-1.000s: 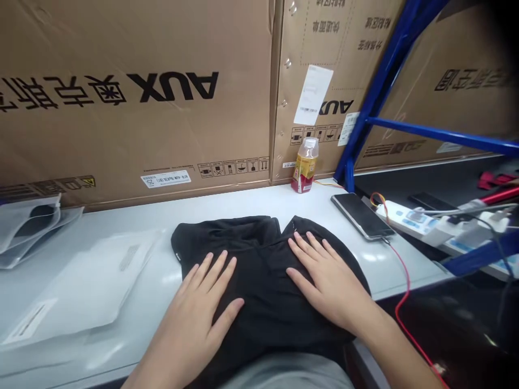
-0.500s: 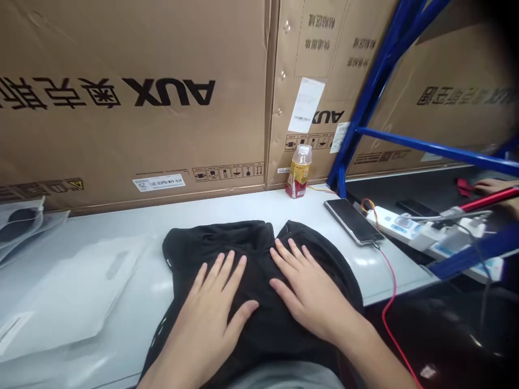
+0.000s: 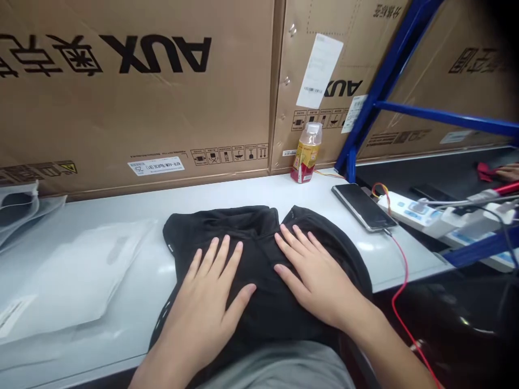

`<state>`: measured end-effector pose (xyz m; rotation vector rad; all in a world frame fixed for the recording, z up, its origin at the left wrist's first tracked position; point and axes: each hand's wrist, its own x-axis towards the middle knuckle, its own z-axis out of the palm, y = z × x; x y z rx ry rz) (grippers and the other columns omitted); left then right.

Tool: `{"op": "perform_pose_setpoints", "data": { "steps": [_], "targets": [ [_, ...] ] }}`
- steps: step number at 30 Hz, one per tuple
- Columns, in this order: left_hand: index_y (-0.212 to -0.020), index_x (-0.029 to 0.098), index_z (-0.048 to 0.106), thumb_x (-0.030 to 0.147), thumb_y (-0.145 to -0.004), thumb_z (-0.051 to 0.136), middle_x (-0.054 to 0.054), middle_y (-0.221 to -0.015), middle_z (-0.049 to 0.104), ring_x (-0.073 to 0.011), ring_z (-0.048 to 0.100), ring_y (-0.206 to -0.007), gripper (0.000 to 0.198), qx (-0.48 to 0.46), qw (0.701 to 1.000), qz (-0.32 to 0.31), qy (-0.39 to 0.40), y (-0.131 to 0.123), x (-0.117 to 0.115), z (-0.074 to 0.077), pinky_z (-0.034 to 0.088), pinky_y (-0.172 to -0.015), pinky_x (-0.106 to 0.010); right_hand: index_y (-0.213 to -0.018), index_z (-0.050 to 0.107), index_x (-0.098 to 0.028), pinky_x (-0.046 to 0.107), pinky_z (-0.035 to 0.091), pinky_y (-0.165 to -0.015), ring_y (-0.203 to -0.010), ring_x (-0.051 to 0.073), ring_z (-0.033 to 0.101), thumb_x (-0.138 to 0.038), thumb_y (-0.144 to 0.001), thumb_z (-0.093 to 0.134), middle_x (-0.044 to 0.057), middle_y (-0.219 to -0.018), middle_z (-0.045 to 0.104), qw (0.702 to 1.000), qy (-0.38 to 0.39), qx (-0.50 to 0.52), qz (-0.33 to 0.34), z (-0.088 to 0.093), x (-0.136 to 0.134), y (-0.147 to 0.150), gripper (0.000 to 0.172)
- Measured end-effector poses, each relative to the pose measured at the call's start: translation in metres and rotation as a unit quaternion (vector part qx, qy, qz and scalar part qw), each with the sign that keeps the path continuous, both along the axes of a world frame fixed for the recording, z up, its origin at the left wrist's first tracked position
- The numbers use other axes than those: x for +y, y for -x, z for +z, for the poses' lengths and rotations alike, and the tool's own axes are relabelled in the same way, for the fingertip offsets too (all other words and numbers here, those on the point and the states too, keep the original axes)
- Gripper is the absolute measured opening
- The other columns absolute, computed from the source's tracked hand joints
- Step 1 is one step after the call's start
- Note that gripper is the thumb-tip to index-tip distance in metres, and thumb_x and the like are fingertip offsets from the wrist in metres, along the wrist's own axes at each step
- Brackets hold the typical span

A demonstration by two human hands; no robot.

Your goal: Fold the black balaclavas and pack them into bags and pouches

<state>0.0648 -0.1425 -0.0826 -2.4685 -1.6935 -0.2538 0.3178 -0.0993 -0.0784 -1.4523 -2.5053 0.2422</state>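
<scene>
A black zip-neck garment (image 3: 227,224) lies spread on the white table (image 3: 243,190), its collar pointing away from me. My left hand (image 3: 206,302) rests flat on the garment's near left side, fingers apart. My right hand (image 3: 316,281) presses flat beside it, with its fingertips near the collar opening. Neither hand grips any fabric. The garment's near part is hidden under my forearms and body.
A white plastic bag (image 3: 77,275) lies left of the garment, and clear bags (image 3: 16,208) sit at the left edge. A drink bottle (image 3: 306,154), a phone (image 3: 363,206) and a power strip (image 3: 409,213) are beyond. Cardboard boxes (image 3: 133,97) form the back wall. A co-worker's hand (image 3: 507,172) shows far right.
My hands stay flat on the garment, shifting only slightly. The view has tilted a little. A co-worker's hand now shows at the far right.
</scene>
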Motion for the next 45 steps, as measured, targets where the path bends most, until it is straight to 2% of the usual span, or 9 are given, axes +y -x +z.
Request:
{"op": "perform_pose_setpoints", "data": {
  "steps": [16,24,31,33,35,36,38,41,45],
  "targets": [
    [-0.165,0.025,0.035,0.059,-0.105,0.044,-0.007,-0.171,0.034,-0.0357,0.033,-0.157,0.070,0.000,1.000,0.000,-0.002,0.001,-0.001,0.001,0.038,-0.123,-0.062,-0.165,0.033,-0.021,0.058,0.024,-0.130,-0.162,0.032,0.018,-0.052,-0.110,0.035,0.003,-0.174,0.020,1.000,0.016,-0.003,0.003,0.001,0.000,0.000,0.063],
    [-0.165,0.025,0.035,0.060,-0.105,0.044,-0.007,-0.170,0.034,-0.0357,0.034,-0.157,0.070,0.001,1.000,0.002,0.001,0.001,-0.002,0.001,0.039,-0.122,-0.063,-0.167,0.029,-0.022,0.057,0.021,-0.131,-0.162,0.031,0.012,-0.052,-0.112,0.028,0.002,-0.174,0.014,0.999,0.049,-0.018,0.011,0.008,0.000,-0.001,0.062],
    [-0.165,0.025,0.036,0.059,-0.105,0.044,-0.007,-0.170,0.034,-0.0356,0.033,-0.157,0.069,-0.001,1.000,0.002,0.002,0.001,-0.004,0.002,0.038,-0.123,-0.062,-0.166,0.031,-0.024,0.059,0.022,-0.130,-0.162,0.033,0.013,-0.049,-0.112,0.032,0.004,-0.175,0.017,0.998,0.067,-0.003,0.013,0.010,0.001,-0.004,0.060],
    [-0.165,0.024,0.036,0.058,-0.105,0.044,-0.007,-0.170,0.034,-0.0358,0.035,-0.157,0.069,0.003,1.000,0.000,-0.005,0.003,-0.003,0.001,0.039,-0.122,-0.063,-0.164,0.038,-0.027,0.057,0.026,-0.130,-0.161,0.032,0.020,-0.049,-0.111,0.035,0.003,-0.174,0.024,0.996,0.076,0.025,0.038,0.015,0.004,-0.010,0.057],
    [-0.165,0.025,0.035,0.058,-0.105,0.045,-0.007,-0.170,0.035,-0.0359,0.035,-0.156,0.069,0.003,1.000,-0.001,-0.014,0.004,-0.003,-0.001,0.040,-0.121,-0.063,-0.157,0.050,-0.030,0.050,0.035,-0.127,-0.156,0.028,0.037,-0.046,-0.111,0.038,0.002,-0.168,0.041,0.995,0.051,0.074,0.046,0.021,0.009,-0.019,0.050],
    [-0.165,0.025,0.034,0.058,-0.105,0.045,-0.007,-0.170,0.035,-0.0361,0.035,-0.156,0.070,0.001,1.000,-0.001,-0.017,0.004,-0.002,-0.002,0.041,-0.121,-0.063,-0.152,0.056,-0.030,0.048,0.040,-0.124,-0.151,0.027,0.045,-0.043,-0.111,0.039,0.003,-0.163,0.050,0.995,0.016,0.098,0.027,0.022,0.013,-0.023,0.047],
    [-0.166,0.025,0.033,0.058,-0.105,0.046,-0.007,-0.170,0.034,-0.0366,0.034,-0.157,0.070,-0.003,1.000,-0.002,-0.015,0.004,-0.003,-0.002,0.041,-0.121,-0.064,-0.142,0.065,-0.026,0.049,0.046,-0.117,-0.137,0.030,0.057,-0.041,-0.108,0.044,0.008,-0.148,0.063,0.988,-0.084,0.115,-0.062,0.023,0.024,-0.030,0.043],
    [-0.167,0.026,0.029,0.057,-0.105,0.045,-0.006,-0.170,0.033,-0.0373,0.034,-0.156,0.071,-0.003,1.000,-0.012,-0.006,0.004,-0.004,0.002,0.042,-0.119,-0.066,-0.125,0.073,-0.018,0.056,0.050,-0.105,-0.118,0.038,0.061,-0.041,-0.101,0.058,0.016,-0.129,0.069,0.970,-0.162,0.055,-0.171,0.018,0.042,-0.038,0.036],
    [-0.168,0.031,0.023,0.055,-0.106,0.044,-0.002,-0.168,0.037,-0.0363,0.039,-0.154,0.069,-0.014,0.999,-0.027,-0.016,0.012,-0.005,0.017,0.046,-0.115,-0.068,-0.102,0.073,-0.021,0.052,0.053,-0.093,-0.102,0.034,0.062,-0.031,-0.100,0.057,0.013,-0.112,0.070,0.975,-0.151,0.037,-0.160,0.021,0.051,-0.046,0.019]
  ]
}}
